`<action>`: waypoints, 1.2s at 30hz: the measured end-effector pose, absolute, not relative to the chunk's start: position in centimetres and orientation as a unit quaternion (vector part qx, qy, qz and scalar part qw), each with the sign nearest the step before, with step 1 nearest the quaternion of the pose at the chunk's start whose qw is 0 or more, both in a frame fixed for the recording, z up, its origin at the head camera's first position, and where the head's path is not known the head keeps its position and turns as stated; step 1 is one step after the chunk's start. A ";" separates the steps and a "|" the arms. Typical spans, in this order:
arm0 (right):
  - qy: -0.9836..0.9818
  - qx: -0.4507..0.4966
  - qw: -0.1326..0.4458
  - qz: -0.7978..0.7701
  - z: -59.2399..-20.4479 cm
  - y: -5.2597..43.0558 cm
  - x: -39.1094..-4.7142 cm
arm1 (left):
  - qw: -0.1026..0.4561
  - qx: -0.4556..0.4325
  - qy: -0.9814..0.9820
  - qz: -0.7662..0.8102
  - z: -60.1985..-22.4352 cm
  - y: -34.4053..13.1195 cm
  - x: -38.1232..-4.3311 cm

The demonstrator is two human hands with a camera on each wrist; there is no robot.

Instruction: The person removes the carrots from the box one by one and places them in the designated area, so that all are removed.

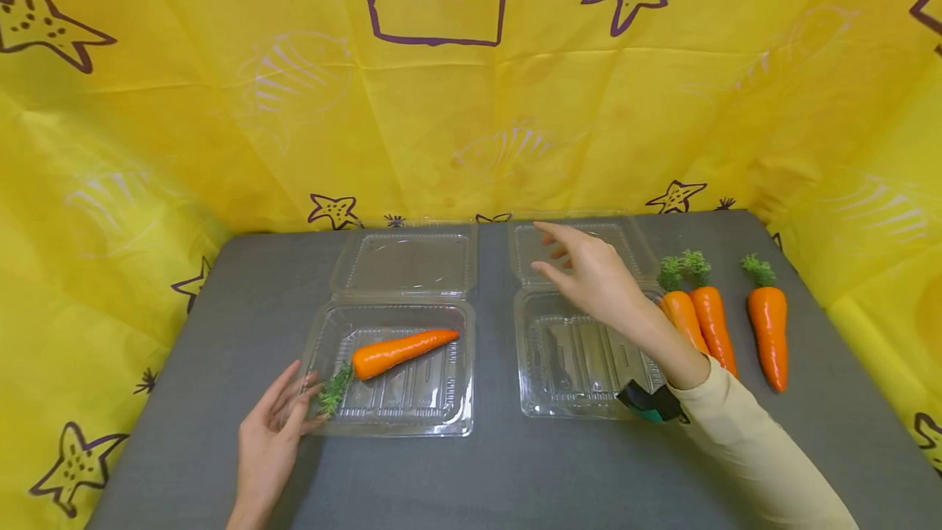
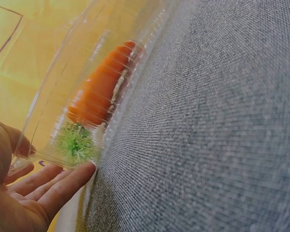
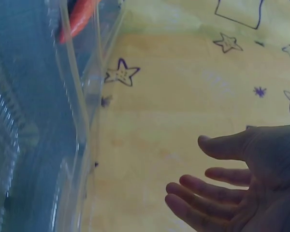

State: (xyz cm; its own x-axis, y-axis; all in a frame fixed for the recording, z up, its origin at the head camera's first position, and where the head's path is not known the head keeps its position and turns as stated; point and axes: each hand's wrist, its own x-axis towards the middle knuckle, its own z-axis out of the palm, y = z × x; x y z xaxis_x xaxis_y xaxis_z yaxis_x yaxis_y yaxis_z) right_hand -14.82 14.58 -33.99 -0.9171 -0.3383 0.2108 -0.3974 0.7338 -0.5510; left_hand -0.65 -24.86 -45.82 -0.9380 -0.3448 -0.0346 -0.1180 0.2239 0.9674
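My left hand (image 1: 272, 432) is at the near left corner of the left clear plastic clamshell container (image 1: 459, 424), its fairly straight fingers touching the corner wall. Inside that container lies one orange carrot (image 1: 401, 352), its green top (image 1: 336, 389) toward my left fingers and its tip pointing right. In the left wrist view the fingers (image 2: 70, 188) show beside the container's plastic wall. Over the right clamshell container (image 1: 526, 383) hovers my right hand (image 1: 596, 272), fingers spread and holding nothing. The right wrist view shows its palm and loosely extended fingers (image 3: 210, 205).
Both containers stand with their lids, the left lid (image 1: 415, 260) and right lid (image 1: 526, 248), folded back toward the yellow patterned cloth (image 1: 441, 129). Two carrots (image 1: 712, 321) lie side by side at the right, partly behind my forearm. Another carrot (image 1: 769, 334) lies farther right on the grey tabletop (image 1: 515, 481).
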 end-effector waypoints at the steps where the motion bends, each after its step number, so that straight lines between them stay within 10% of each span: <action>1: -0.929 0.200 0.045 0.308 -34.0 14.3 -14.9 | 0.094 0.148 -0.778 -0.603 -45.8 -24.8 -0.7; 36: -0.884 0.352 -0.020 0.306 -36.4 3.5 -13.9 | 0.100 0.156 -0.806 -0.563 -46.0 -24.7 -0.5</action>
State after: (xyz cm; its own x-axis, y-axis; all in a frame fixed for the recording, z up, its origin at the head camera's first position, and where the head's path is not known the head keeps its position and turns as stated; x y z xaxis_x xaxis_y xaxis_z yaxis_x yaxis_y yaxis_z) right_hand -13.87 3.55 -36.45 -0.7519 -0.6343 0.1799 -0.6097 0.5651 -0.5558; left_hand -0.55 -24.66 -46.01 -0.9317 -0.3629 -0.0148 -0.1389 0.3182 0.9378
